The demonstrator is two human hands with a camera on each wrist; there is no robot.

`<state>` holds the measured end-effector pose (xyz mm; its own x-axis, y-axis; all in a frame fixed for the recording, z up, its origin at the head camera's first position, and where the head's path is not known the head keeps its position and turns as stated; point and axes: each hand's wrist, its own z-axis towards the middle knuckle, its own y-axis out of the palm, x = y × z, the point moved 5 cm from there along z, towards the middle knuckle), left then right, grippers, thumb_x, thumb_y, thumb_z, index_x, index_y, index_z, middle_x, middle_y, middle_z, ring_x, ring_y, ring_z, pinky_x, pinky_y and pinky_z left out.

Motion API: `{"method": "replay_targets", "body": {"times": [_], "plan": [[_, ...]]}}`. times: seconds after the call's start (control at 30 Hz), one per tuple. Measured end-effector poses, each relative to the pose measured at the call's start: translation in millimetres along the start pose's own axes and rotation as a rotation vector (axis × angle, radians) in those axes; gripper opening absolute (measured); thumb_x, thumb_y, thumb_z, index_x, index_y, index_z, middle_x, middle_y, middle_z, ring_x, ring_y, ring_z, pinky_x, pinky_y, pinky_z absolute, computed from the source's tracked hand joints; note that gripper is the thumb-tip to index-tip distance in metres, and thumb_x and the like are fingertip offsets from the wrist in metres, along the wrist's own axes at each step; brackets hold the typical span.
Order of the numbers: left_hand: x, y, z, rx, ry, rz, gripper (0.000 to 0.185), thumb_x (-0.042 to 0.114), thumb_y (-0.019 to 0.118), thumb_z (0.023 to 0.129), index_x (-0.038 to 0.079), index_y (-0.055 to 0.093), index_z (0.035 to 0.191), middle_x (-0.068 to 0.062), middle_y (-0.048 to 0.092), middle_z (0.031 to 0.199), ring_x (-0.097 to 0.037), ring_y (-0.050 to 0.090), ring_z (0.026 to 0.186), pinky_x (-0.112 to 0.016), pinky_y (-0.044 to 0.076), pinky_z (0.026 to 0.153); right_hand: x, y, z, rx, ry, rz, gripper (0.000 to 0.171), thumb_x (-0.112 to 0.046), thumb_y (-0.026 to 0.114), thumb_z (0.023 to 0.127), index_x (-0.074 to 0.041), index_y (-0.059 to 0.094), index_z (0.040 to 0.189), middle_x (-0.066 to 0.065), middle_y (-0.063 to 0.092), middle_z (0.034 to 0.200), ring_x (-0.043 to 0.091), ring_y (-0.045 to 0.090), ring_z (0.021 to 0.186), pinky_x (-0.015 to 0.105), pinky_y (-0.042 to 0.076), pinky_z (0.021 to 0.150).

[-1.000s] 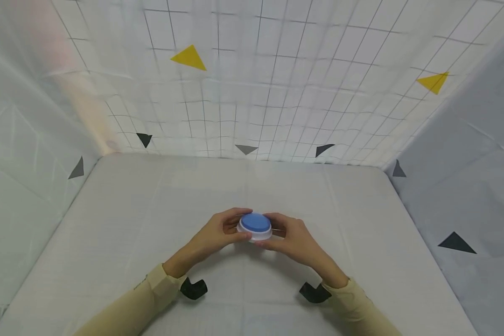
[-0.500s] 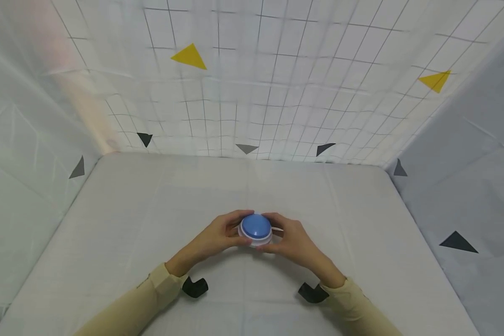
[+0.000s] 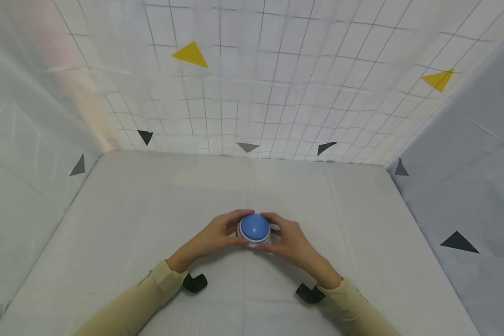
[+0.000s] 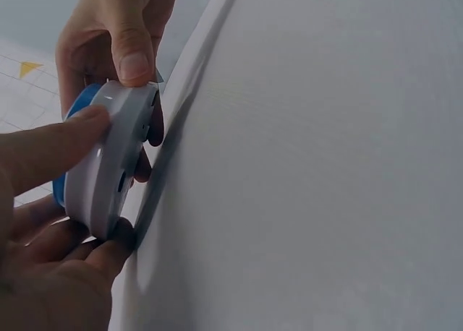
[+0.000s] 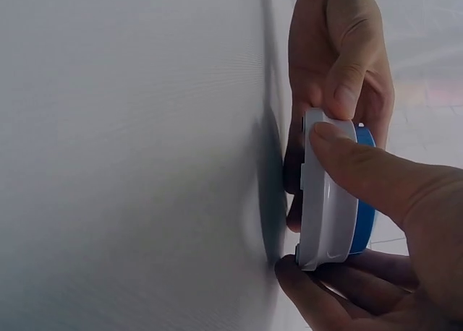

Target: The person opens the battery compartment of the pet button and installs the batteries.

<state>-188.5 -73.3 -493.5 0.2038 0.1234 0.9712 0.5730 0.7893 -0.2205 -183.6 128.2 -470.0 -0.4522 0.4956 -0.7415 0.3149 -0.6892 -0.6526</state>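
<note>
Between both hands is a round push button (image 3: 254,227) with a domed blue top and a white base. My left hand (image 3: 216,236) grips its left side, thumb on the near edge and fingers round the far side. From the right, my right hand (image 3: 293,239) holds it the same way. In the left wrist view the push button (image 4: 108,157) shows small dark slots on its underside, with my left thumb (image 4: 69,143) on the white rim. The right wrist view shows the push button (image 5: 329,194) held just above the table, its shadow close beneath.
A white sheet covers the table (image 3: 193,186). White cloth walls stand at the back and sides, the back wall (image 3: 294,93) lined with a grid. Yellow (image 3: 192,54) and dark triangles (image 3: 459,241) mark the walls. Black wrist mounts sit by both cuffs.
The push button has tilted so its blue top faces the head camera more. Both hands keep hold of it and have turned slightly with it.
</note>
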Motion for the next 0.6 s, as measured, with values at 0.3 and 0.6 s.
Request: {"method": "replay_targets", "body": {"times": [0.3,0.6], "plan": [[-11.1,-2.9,-0.9,-0.004,0.027,0.057,0.078,0.011,0.084,0.091,0.009,0.044,0.158,-0.004,0.048,0.162,-0.022,0.041,0.154,-0.038,0.036,0.125,-0.1,7.4,0.6,0.043,-0.004,-0.102,0.080,-0.021,0.098,0.075,-0.006,0.058,0.143,0.014,0.068,0.140,0.032,0.068,0.128,0.042,0.061,0.097],[-12.2,-5.2,2.7,0.004,0.041,0.206,0.077,0.018,0.084,0.093,0.013,0.045,0.159,0.000,0.048,0.163,-0.018,0.042,0.153,-0.040,0.037,0.125,6.1,8.3,3.7,0.080,-0.003,-0.247,0.084,-0.027,0.099,0.073,-0.004,0.058,0.143,0.015,0.070,0.134,0.030,0.068,0.124,0.050,0.056,0.105]]}}
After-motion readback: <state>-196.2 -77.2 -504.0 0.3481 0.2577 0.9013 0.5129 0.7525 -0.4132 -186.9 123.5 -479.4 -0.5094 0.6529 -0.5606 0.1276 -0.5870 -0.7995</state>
